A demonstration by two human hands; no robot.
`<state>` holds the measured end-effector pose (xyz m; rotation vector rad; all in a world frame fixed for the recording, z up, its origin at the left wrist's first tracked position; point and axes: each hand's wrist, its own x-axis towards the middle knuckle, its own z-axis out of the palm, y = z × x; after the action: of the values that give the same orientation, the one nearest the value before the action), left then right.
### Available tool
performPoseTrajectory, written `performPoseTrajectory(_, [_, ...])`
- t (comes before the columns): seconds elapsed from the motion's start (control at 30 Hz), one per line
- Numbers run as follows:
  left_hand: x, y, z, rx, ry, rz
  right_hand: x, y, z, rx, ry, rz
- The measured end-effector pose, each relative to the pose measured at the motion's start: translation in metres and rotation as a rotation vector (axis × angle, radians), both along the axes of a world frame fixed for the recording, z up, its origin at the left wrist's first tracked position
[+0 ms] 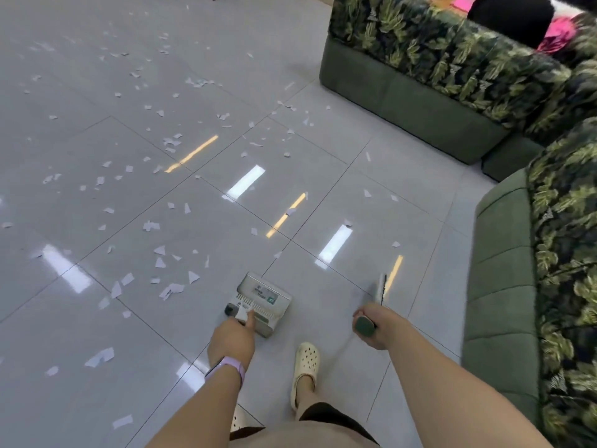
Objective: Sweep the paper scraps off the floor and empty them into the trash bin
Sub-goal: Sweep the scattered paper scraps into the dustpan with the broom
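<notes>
tiled floor [97,399] strewn with paper scraps [171,289], left hand [231,342] gripping dustpan [263,299], right hand [371,324] gripping blurred broom [381,287]

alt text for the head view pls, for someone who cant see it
Seen from above, a person's left hand holds a grey dustpan by its handle while the right hand grips a broom handle, both low over a glossy tiled floor. White paper scraps lie scattered ahead and to the left. A green leaf-print sofa runs along the right side.
</notes>
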<state>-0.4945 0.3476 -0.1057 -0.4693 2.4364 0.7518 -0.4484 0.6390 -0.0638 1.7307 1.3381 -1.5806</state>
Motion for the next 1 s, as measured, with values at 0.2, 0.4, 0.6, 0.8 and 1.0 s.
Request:
performPoseTrajectory(0.2, [0.003, 0.018, 0.000, -0.078, -0.034, 0.182, -0.072, -0.022, -0.034, -0.280, -0.069, 0.399])
performPoseTrajectory(0.4, [0.009, 0.036, 0.003, -0.065, -0.009, 0.387, -0.154, -0.044, -0.034, -0.431, -0.020, 0.655])
performPoseTrajectory(0.6, [-0.001, 0.038, 0.010, -0.072, 0.001, 0.402, -0.205, 0.009, -0.020, -0.622, 0.000, 0.379])
performPoseTrajectory(0.8, [-0.045, 0.083, 0.025, -0.116, 0.012, 0.208, -0.212, 0.067, 0.005, -0.592, 0.086, 0.457])
performPoseTrajectory(1.0, [-0.084, 0.135, 0.024, -0.103, 0.032, 0.024, -0.194, 0.134, 0.007, -0.331, 0.178, 0.229])
